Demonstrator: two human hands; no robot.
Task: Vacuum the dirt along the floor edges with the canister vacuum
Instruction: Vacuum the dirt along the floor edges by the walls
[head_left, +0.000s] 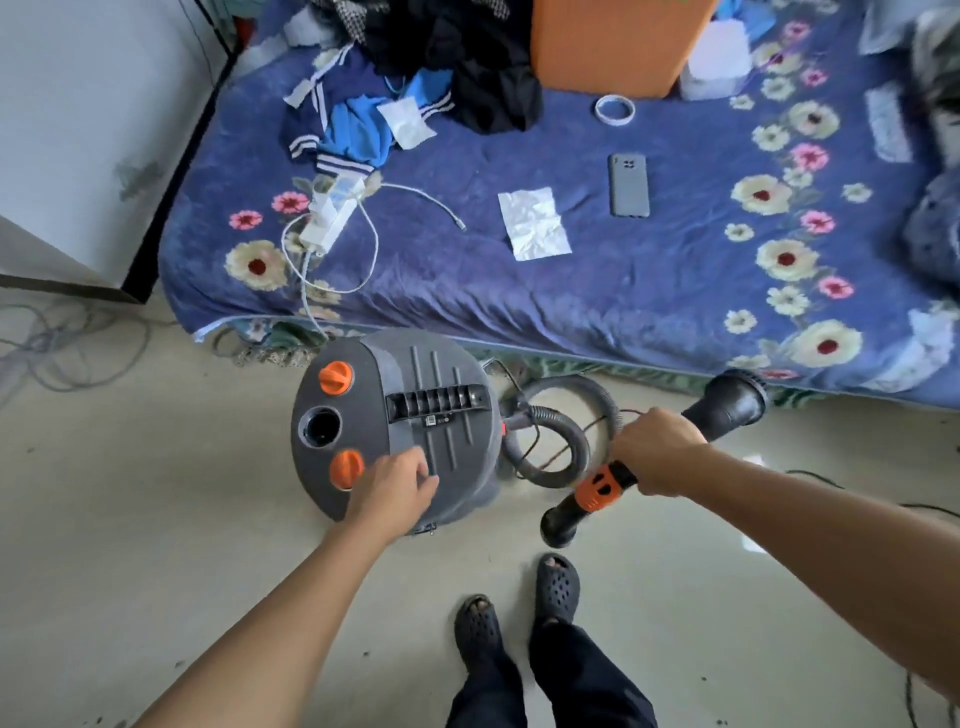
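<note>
Grey drum-shaped canister vacuum (405, 415) stands on the floor beside the blue floral bed (623, 291), with the left hand (395, 486) resting on its lid (nothing gripped). The right hand (657, 452) clamps the black orange-collared wand (602, 486), which is angled toward the bed edge.

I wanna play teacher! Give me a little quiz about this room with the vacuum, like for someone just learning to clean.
1. True or false: the phone lies on the floor.
2. The right hand grips: A a broom, B the wand of the vacuum, C a cup.
3. Fill in: the left hand rests on top of the grey ____.

Key
1. False: it lies on the bed.
2. B.
3. canister vacuum.
</note>
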